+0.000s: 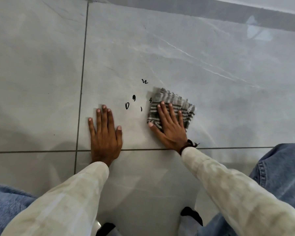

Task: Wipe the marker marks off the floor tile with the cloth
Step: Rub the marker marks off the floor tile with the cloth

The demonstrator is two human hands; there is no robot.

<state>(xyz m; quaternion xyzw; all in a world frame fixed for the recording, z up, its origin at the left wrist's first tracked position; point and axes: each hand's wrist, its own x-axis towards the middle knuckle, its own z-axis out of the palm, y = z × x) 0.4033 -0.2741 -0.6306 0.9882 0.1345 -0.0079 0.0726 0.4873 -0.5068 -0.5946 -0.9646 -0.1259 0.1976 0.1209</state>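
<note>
Several small black marker marks lie on a pale grey floor tile; one mark sits farther up and another touches the cloth's left edge. A grey-and-white striped cloth lies folded flat on the tile, just right of the marks. My right hand presses flat on the cloth, fingers spread, covering its near half. To the left of the marks, my left hand rests flat on the same tile with nothing in it.
Dark grout lines run up the left and across under my wrists. A grey skirting borders the wall at the top. My knees in blue jeans flank the bottom corners.
</note>
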